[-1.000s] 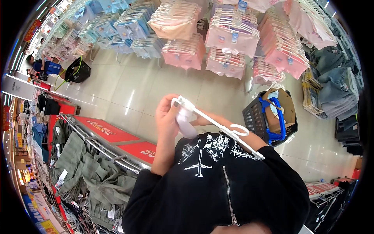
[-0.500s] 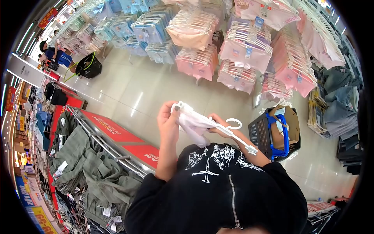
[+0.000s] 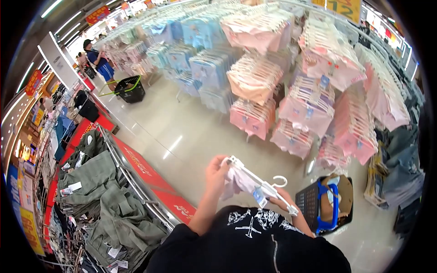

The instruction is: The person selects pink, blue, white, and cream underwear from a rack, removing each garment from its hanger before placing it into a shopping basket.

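Note:
A white plastic hanger (image 3: 255,178) with a pale pink garment (image 3: 237,181) on it is held in front of my chest. My left hand (image 3: 218,171) pinches the hanger's left end together with the garment's edge. Near the right part of the hanger, below its hook, my right hand (image 3: 283,199) is closed on the hanger, its fingers partly hidden behind it. A small blue and white tag (image 3: 260,197) hangs from the garment between my hands.
Racks of pink garments (image 3: 306,111) and blue garments (image 3: 209,68) stand ahead. A basket with a blue handle (image 3: 309,204) holds a brown bag on my right. Green trousers (image 3: 123,209) fill a bin on my left. Beyond are a black basket (image 3: 132,93) and a person (image 3: 100,61).
The view has tilted up, so the racks and distant person show more fully. The hanger has turned, and its blue tag now shows. Both hands still hold it.

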Tool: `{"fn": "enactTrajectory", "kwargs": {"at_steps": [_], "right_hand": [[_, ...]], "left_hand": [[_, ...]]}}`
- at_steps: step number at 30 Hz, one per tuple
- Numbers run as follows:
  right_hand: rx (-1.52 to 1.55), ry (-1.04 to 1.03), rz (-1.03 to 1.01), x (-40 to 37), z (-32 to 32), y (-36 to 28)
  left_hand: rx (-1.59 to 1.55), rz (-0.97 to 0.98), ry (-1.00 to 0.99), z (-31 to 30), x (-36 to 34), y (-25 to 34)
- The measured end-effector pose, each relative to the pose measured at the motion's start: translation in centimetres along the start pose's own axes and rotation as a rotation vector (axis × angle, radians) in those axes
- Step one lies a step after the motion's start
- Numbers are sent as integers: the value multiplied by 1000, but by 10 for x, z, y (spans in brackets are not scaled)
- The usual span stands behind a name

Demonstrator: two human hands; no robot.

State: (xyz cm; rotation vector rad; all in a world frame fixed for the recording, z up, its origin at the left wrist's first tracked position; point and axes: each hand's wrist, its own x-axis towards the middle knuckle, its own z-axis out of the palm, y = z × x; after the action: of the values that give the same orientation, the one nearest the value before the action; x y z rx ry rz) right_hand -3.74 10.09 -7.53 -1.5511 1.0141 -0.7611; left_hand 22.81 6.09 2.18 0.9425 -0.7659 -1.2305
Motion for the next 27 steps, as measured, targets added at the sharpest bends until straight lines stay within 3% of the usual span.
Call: {"fn": "enactTrajectory", "kwargs": {"at_steps": [2,3,6,9,12,13,20,27], "right_hand": [[181,98,249,-8,0,53],[4,119,162,-7,-4,72],[235,150,241,-10,-14,21],[181,282,153,-8,-18,7],[385,485,73,-5,-18,30],[455,615,187,-4,-11,-4],[918,574,29,3,-15,-54],[931,446,119,-1,-30,-61]], "left_hand": [[21,1,-11,-1,1,0],[22,14,-9,-1,1,1],[24,13,17,0,2,4],[17,22,35,-3,6,8],[-33,45,53,-8,10,1],[-51,60,71,-10,12,-3],[-108,58,161,-20,16,-14],[-47,64,200,-36,15,-16]]}}
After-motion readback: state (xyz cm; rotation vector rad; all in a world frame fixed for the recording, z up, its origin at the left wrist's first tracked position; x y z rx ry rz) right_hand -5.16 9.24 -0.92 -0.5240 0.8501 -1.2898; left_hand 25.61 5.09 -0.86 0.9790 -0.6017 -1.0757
